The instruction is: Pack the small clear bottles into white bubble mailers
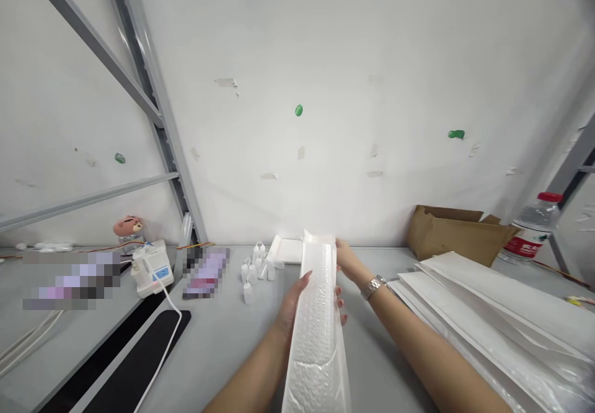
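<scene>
A long white bubble mailer [317, 320] stands on edge in front of me, running from the bottom of the view up toward the wall. My left hand [294, 304] grips its left side near the middle, fingers wrapped around to the far side. My right hand [348, 259], with a metal watch on the wrist, holds the mailer near its upper open end. Several small white bottles [254, 270] stand on the grey table [218, 338] just left of the mailer's top.
A stack of white bubble mailers [502, 320] lies at the right. Behind it are an open cardboard box [458, 233] and a water bottle [532, 227]. A white device [151, 268] with a cable, a black mat [134, 363] and a grey shelf frame [162, 128] are at the left.
</scene>
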A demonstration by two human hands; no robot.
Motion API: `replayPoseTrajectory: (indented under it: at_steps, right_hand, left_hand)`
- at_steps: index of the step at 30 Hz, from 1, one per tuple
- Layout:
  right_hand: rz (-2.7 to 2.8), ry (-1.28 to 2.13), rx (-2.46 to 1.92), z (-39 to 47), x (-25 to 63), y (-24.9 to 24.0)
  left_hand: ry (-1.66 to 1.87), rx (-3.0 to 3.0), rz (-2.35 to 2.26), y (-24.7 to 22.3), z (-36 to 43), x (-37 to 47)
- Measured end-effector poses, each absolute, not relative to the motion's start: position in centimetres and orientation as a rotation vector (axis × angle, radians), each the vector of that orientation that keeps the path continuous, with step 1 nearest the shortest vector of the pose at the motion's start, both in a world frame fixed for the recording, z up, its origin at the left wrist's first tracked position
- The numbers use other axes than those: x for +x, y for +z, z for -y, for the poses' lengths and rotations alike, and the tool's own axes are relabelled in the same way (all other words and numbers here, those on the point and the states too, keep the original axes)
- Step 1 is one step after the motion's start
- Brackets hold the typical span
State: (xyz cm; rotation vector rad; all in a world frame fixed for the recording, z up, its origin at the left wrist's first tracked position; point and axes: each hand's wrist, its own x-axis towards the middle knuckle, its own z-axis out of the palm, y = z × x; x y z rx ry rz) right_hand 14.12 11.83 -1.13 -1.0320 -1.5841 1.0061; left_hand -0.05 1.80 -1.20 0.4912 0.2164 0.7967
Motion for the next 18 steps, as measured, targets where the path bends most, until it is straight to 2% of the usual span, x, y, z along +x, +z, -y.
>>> replayPoseTrajectory:
  at_steps: [5, 13, 18]
  right_hand:
    - [1.018, 1.421, -0.77, -12.6, 17.3, 0.9]
    - [0.695, 1.608, -0.52, -12.0, 17.2, 2.1]
    - [0.784, 1.645, -0.547, -11.2, 16.4, 2.9]
  left_hand:
    - [0.844, 0.438, -0.289, -0.9, -2.0, 0.0]
    - [0.889, 0.387, -0.4, -1.1, -2.2, 0.2]
    - [0.887, 0.388, -0.445, -1.0, -2.3, 0.3]
